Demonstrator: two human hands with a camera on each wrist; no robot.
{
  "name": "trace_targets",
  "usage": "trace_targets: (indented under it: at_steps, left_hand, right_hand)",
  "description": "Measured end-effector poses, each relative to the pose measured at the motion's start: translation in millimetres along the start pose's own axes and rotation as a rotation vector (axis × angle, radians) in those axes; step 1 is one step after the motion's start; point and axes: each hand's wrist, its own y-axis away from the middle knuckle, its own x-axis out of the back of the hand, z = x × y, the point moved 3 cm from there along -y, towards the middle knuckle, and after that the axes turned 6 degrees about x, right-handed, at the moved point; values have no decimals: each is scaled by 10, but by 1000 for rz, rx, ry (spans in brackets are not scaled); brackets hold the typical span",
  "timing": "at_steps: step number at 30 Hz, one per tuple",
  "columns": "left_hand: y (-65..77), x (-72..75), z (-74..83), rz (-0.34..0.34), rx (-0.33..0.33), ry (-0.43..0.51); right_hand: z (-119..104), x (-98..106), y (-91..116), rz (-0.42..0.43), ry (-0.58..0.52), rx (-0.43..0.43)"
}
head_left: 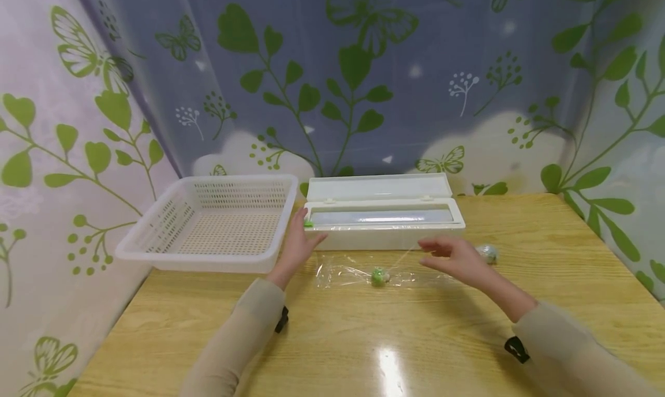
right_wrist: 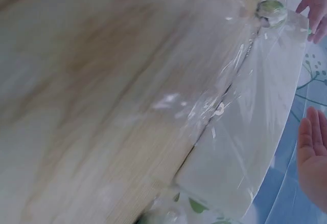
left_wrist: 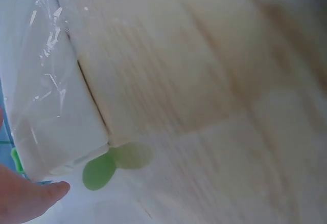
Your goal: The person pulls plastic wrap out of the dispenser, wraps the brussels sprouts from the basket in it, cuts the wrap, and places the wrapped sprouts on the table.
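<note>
A white cling film dispenser (head_left: 384, 239) stands with its lid raised. Clear cling film (head_left: 337, 273) comes over its front and lies across the wood tabletop. On the film sits a small round green-and-white object (head_left: 380, 277), also showing in the right wrist view near the top. My left hand (head_left: 297, 244) is at the dispenser's left end, fingertips beside a green slider (head_left: 309, 224), thumb stretched out apart. My right hand (head_left: 457, 258) hovers in front of the dispenser's right end, over the film's right part, fingers relaxed with nothing seen between them.
A white perforated plastic basket (head_left: 197, 262) stands left of the dispenser, close to my left hand. Behind my right hand lies a small film-wrapped object (head_left: 487, 253). A patterned curtain (head_left: 395, 97) hangs along the table's back edge.
</note>
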Motion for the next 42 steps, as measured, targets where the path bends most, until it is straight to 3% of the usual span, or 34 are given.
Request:
trace_targets:
  at_steps: [7,13,21,33,42]
  left_hand:
    - [-74,1,-83,-23,60,6]
    - [-126,7,-128,-54,61,-57]
    - [-164,11,-139,-56,57,-38]
    - [-170,-27,-178,-32,44,2]
    - [-146,-48,-169,-16,28,5]
  right_hand:
    - [-57,-126,-214,-18,-134,6]
    - [-152,-210,-432,-40,-250,22]
    - [-256,-324,-728,-39,-384,28]
    - [-379,-636,-1168,-41,-336,53]
    - [-335,-873,-1418,-26,-267,68]
